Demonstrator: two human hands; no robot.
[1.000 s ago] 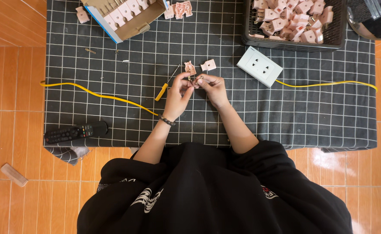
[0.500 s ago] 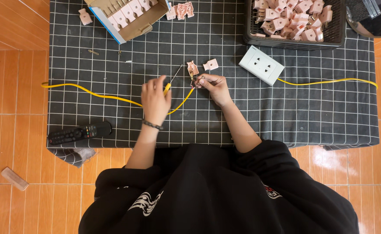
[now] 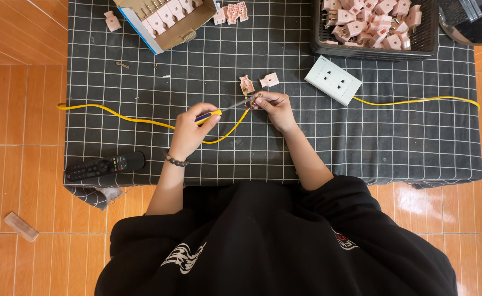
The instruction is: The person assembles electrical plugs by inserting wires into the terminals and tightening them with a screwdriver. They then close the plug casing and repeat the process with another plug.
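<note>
Left hand grip is closed on the screwdriver, tip aimed at the right hand. Right-hand grip pinches the yellow cable end at mid-desk. 2 pink plug halves lie just beyond, toward the far edge.

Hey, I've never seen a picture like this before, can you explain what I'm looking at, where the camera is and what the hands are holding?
There is no machine here: a person in a black top works with bare hands. The single camera looks straight down from above. The left hand has a grip on a screwdriver with a yellow and blue handle. The right hand pinches a small part at the end of a yellow cable. On the dark checked cloth lie two pink plug pieces, a white socket block, a remote control, an open cardboard box and a black basket, both holding pink plugs.
</note>
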